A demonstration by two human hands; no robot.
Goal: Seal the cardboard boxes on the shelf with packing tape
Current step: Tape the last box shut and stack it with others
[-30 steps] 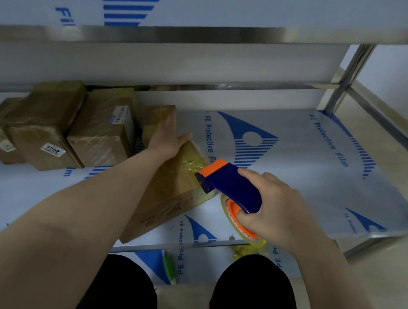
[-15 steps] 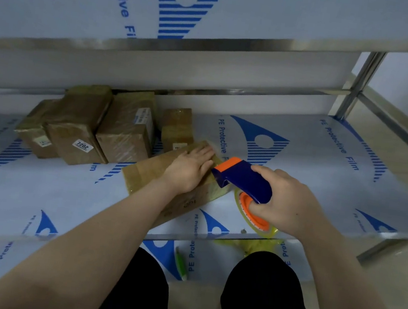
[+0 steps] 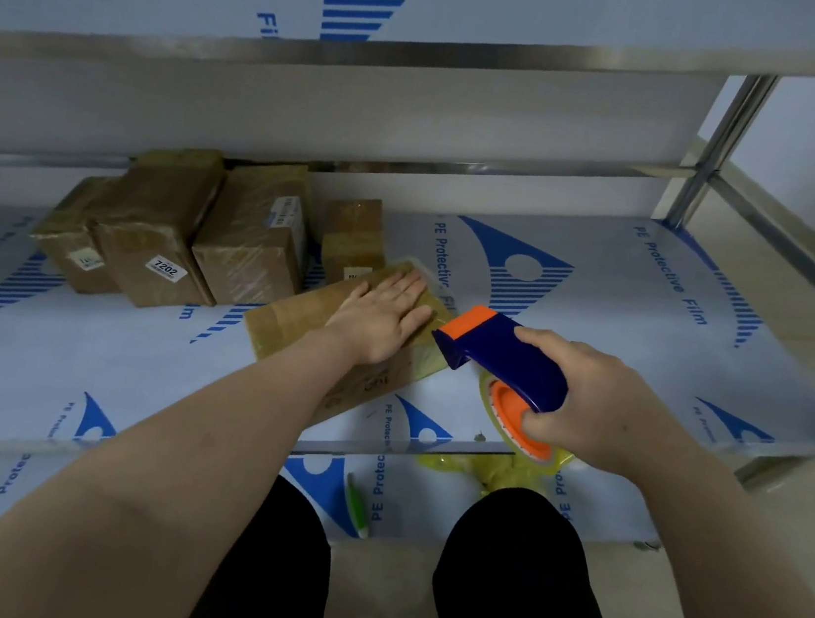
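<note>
Two hands at work. Left hand (image 3: 383, 318) lies flat, fingers spread, pressing the top of the cardboard box (image 3: 338, 346) on the shelf (image 3: 628, 307). Right hand (image 3: 590, 400) has fingers curled fast round the blue tape dispenser (image 3: 497, 357), its orange nose just beyond the left fingertips, at the box's edge

Left hand (image 3: 383, 318), a second ago cupped over the far end of the cardboard box (image 3: 339, 336), now lies flat, palm down, fingers spread on its top. The box, earlier pointing away from the viewer, now lies crosswise near the shelf (image 3: 628, 312) front edge. The tape dispenser (image 3: 502, 357) in the right hand (image 3: 590, 400), formerly touching the box, now sits just beside its right end.
</note>
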